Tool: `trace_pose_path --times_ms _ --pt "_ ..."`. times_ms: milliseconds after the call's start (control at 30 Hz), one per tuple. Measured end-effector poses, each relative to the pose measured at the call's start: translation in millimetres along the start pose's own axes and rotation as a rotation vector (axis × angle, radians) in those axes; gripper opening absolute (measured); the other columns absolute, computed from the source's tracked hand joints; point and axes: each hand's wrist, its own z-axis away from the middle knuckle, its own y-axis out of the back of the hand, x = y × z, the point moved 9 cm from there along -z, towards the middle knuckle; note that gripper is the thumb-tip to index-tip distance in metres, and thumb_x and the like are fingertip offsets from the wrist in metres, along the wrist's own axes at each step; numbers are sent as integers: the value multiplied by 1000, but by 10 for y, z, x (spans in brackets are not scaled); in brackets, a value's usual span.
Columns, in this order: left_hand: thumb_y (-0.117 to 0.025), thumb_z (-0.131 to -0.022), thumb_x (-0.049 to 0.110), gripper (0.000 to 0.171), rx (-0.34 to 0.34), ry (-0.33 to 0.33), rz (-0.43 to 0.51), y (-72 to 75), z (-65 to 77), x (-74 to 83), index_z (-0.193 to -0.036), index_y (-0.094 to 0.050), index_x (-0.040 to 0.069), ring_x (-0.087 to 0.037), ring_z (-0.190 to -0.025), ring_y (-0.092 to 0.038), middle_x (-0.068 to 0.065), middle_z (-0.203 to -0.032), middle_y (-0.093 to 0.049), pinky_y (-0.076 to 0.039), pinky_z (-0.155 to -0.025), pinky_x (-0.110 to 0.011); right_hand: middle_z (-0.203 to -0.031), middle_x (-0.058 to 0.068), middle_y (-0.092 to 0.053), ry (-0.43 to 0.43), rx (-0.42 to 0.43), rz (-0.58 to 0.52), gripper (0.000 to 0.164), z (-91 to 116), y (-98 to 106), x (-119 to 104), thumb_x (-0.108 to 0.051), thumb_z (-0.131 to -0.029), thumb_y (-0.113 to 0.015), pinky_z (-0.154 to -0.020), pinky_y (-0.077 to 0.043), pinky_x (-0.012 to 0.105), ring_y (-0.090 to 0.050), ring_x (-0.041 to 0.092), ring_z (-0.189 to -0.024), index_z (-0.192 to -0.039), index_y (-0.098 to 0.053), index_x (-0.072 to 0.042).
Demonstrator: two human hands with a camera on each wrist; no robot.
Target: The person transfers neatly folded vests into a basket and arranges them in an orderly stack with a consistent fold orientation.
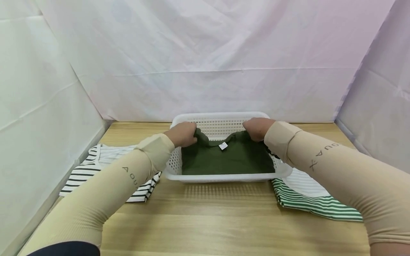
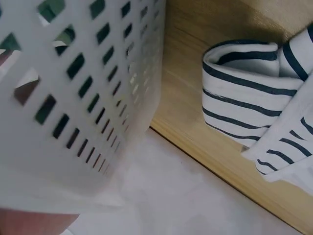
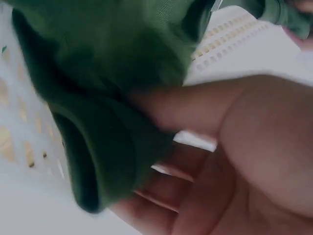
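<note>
A dark green shirt with a white neck label lies inside a white plastic basket, its collar toward the far side. My left hand grips the shirt near the left end of the neckline, over the basket's left rim. At the other shoulder, my right hand holds the cloth. In the right wrist view, the right thumb presses on a fold of the green shirt with the fingers beneath. The basket's slotted wall hides most of the left hand in the left wrist view.
A folded black-and-white striped shirt lies left of the basket on the wooden table. On the right is a folded green-and-white striped garment, partly under my forearm. White cloth walls stand behind and at both sides.
</note>
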Motion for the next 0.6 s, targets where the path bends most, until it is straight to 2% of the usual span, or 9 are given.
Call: trace_pose_path --times_ms 67,133,233,333,433,500,567,600 --pt "-56 -101 21 29 46 14 -35 37 5 -19 -122 -57 1 -30 -93 -67 -15 -103 -67 -53 -86 -45 -108 22 -65 21 74 56 29 49 78 -37 2 -102 -48 -81 -50 43 -65 33 -97 -130 -54 5" --pt "-54 -101 18 26 79 32 -73 57 5 -46 -123 -57 3 -32 -92 -67 -14 -100 -68 -50 -94 -51 -97 19 -66 31 126 95 23 92 138 -78 1 -101 -49 -77 -51 42 -65 30 -86 -122 -59 4" --pt "-51 -101 14 23 128 50 -182 82 2 -84 -121 -59 5 -34 -90 -67 -13 -95 -69 -41 -103 -60 -94 16 -66 52 167 158 18 132 180 -179 0 -101 -51 -75 -52 42 -64 29 -83 -115 -63 0" --pt "-50 -101 12 20 177 62 -282 118 11 -113 -118 -59 6 -36 -92 -66 -14 -95 -69 -39 -104 -60 -100 15 -68 153 161 185 19 145 154 -400 1 -100 -53 -79 -52 44 -64 30 -89 -114 -65 -3" --pt "-53 -101 12 19 211 39 -355 159 39 -78 -118 -59 6 -36 -98 -65 -14 -101 -69 -43 -99 -57 -123 14 -67 267 55 131 33 154 32 -647 5 -100 -50 -91 -53 44 -64 31 -112 -127 -64 -7" --pt "-53 -100 9 17 208 -36 -355 163 51 13 -115 -61 6 -35 -100 -64 -15 -105 -68 -48 -94 -54 -140 12 -59 280 -58 66 44 156 -81 -745 7 -100 -46 -93 -50 40 -58 29 -127 -139 -57 -11" --pt "-53 -100 7 19 138 -132 -311 105 59 133 -116 -63 7 -32 -103 -65 -14 -110 -68 -52 -91 -50 -151 9 -49 228 -152 20 52 144 -179 -756 5 -101 -41 -85 -48 37 -56 25 -129 -148 -48 -17" --pt "-53 -100 7 21 82 -179 -281 55 61 193 -118 -64 7 -31 -106 -65 -13 -115 -67 -53 -91 -48 -154 8 -46 200 -181 22 55 132 -218 -746 4 -101 -41 -79 -47 35 -58 22 -123 -151 -44 -19"
